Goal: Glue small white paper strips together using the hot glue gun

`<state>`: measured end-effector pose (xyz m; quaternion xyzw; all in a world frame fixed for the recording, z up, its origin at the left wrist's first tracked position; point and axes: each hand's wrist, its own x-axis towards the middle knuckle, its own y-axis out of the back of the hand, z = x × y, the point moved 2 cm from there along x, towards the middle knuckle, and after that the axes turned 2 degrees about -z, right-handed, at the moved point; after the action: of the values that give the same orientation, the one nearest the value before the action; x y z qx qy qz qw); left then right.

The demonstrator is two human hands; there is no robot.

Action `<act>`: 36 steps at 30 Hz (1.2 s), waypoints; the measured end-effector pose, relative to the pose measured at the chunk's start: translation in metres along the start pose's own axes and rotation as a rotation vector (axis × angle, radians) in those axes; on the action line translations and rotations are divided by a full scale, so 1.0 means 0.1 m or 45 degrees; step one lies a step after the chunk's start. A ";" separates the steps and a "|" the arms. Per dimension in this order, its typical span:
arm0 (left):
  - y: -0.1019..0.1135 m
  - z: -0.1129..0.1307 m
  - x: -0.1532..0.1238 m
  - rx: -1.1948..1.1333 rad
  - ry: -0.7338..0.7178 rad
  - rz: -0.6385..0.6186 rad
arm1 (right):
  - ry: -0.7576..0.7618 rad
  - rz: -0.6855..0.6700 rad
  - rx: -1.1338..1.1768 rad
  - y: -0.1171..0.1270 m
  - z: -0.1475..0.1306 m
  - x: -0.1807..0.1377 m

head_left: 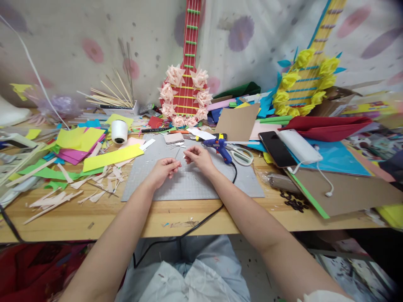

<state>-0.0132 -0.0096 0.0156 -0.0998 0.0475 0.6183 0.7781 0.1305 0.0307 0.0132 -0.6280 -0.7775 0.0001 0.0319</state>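
Both my hands are over the grey cutting mat. My left hand is closed, its thumb and fingertips pinched together; whatever they hold is too small to make out. Close beside it on the right, my right hand pinches a tiny white piece between thumb and fingers. A blue hot glue gun lies just beyond my right hand, and grey-handled scissors lie against it. Behind the hands, a small flat pinkish case rests on the mat near some thin sticks.
A red paper guitar with pink flowers and a yellow one stand at the back. Paper scraps cover the left. On the right lie a phone and white power bank. The glue gun's black cord crosses the table's front edge.
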 end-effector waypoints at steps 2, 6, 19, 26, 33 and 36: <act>0.00 0.01 -0.01 -0.101 0.019 -0.027 | 0.046 0.003 -0.026 0.01 -0.01 -0.01; 0.00 0.02 -0.01 -0.214 0.059 -0.039 | 0.152 0.050 -0.152 0.03 -0.05 -0.05; 0.04 -0.04 0.04 0.427 -0.188 0.187 | 0.116 0.152 -0.272 0.09 -0.01 -0.04; 0.06 -0.09 0.05 0.570 -0.234 0.172 | 0.052 0.113 -0.180 0.02 0.07 -0.02; 0.05 -0.05 0.03 0.526 -0.191 0.126 | 0.087 0.021 -0.007 -0.06 0.10 -0.04; 0.05 -0.02 0.00 0.459 -0.157 0.096 | 0.133 -0.040 0.083 -0.06 0.10 -0.05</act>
<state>-0.0179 -0.0085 0.0134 0.0809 0.1135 0.6336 0.7610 0.1254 0.0250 0.0035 -0.6134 -0.7842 -0.0078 0.0930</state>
